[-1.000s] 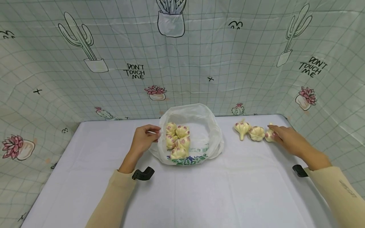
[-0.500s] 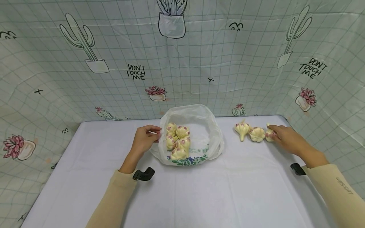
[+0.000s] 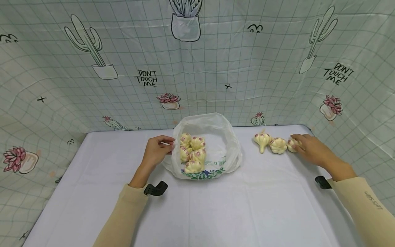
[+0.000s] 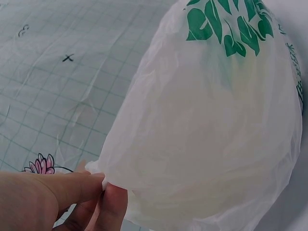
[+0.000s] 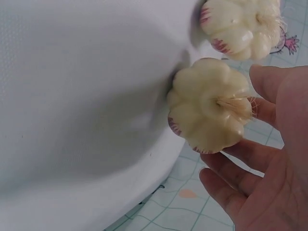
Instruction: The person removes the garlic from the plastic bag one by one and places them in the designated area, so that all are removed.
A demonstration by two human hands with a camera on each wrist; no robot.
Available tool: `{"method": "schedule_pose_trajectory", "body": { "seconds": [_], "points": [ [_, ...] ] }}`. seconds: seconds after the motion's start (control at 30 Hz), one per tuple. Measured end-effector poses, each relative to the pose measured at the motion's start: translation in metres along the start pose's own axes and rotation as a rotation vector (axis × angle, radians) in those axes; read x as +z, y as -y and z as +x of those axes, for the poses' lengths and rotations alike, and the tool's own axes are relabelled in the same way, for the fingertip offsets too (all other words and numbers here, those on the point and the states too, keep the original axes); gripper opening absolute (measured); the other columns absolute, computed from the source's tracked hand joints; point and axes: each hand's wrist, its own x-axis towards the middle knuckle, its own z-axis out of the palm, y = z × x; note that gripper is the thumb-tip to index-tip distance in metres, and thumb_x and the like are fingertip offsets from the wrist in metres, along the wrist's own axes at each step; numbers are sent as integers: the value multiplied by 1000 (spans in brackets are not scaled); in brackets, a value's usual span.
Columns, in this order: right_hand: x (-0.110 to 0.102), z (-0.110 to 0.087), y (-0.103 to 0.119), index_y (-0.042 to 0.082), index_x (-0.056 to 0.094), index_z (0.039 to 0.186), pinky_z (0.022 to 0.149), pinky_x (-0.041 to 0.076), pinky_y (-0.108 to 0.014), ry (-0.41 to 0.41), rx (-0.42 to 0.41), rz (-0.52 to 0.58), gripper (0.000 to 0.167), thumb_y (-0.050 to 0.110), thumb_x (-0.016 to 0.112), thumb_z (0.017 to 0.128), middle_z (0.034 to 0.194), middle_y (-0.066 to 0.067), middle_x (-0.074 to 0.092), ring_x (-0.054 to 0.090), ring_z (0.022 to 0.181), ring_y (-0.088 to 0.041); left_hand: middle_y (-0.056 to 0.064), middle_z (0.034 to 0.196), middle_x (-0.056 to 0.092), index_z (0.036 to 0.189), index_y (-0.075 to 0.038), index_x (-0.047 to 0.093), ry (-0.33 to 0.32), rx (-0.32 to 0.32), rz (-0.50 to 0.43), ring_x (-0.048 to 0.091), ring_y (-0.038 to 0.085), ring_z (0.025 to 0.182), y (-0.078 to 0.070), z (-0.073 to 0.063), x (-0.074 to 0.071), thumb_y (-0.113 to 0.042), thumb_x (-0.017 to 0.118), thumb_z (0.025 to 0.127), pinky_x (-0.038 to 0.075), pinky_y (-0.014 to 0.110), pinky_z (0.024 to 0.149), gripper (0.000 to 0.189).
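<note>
My left hand (image 3: 157, 149) pinches the left rim of a white plastic bag (image 3: 232, 151) between thumb and fingers; the left wrist view shows the pinched edge up close. Inside the bag's wide mouth lie several garlic bulbs (image 3: 197, 156). At the right, my right hand (image 3: 314, 151) is at the rightmost of three garlic bulbs in a row. In the right wrist view, the fingers (image 5: 236, 175) lie loosely behind and below this garlic bulb (image 5: 207, 106). The thumb stands slightly apart from it. The middle bulb (image 3: 278, 145) and left bulb (image 3: 262, 140) rest beside it.
A white cloth covers the table (image 3: 216, 212). Behind and at both sides hangs a grid-patterned curtain (image 3: 203, 68) with cactus drawings. Each wrist wears a black camera mount, the left mount (image 3: 155, 188) in front of the bag.
The right hand's fingers have shifted slightly at the rightmost garlic bulb, which has turned so that its stem no longer shows at the top. The left hand and bag have stayed put.
</note>
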Motion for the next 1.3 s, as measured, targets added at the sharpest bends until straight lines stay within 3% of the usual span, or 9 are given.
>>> {"method": "schedule_pose_trajectory", "body": {
  "seconds": [0.3, 0.53, 0.8, 0.97, 1.17, 1.3],
  "points": [
    [-5, 3, 1, -12, 46, 146, 101, 44, -78, 49, 57, -7, 47, 15, 58, 109, 137, -46, 51, 49, 125, -65, 22, 115, 69, 119, 7, 73, -5, 6, -1, 67, 9, 80, 0, 0, 0, 5, 70, 98, 63, 19, 71, 22],
    [-11, 1, 10, -12, 51, 142, 97, 45, -76, -69, -12, -37, 47, 10, 66, 104, 132, -43, 54, 53, 119, -63, 22, 115, 69, 120, 6, 73, -4, 3, 2, 68, 12, 82, -1, 0, 1, 5, 70, 98, 63, 19, 72, 22],
    [-32, 7, 65, -8, 53, 145, 104, 42, -76, -141, -41, -91, 53, 18, 71, 102, 140, -37, 54, 51, 126, -59, 22, 115, 69, 120, 7, 73, -7, -1, 4, 68, 11, 83, -2, 0, -1, 5, 70, 98, 63, 19, 72, 23],
    [-36, 12, 105, -4, 55, 144, 104, 45, -74, -195, -139, -123, 54, 15, 76, 98, 141, -32, 56, 54, 127, -56, 22, 115, 69, 120, 7, 73, -4, 7, 0, 68, 12, 83, -2, 0, -1, 6, 70, 98, 63, 19, 72, 22],
    [-30, 21, 147, 0, 60, 141, 103, 50, -68, -246, -286, -85, 51, 14, 79, 96, 137, -28, 61, 58, 125, -50, 23, 114, 69, 119, 9, 72, -6, 6, 2, 68, 13, 84, -2, -1, -1, 6, 69, 98, 63, 20, 73, 21],
    [-20, 28, 170, 2, 61, 141, 104, 51, -66, -233, -350, -74, 52, 18, 80, 96, 138, -25, 61, 59, 126, -48, 23, 115, 69, 119, 8, 72, -5, 0, 2, 69, 14, 85, -1, -1, -1, 6, 69, 98, 64, 21, 74, 22]
  ]
}}
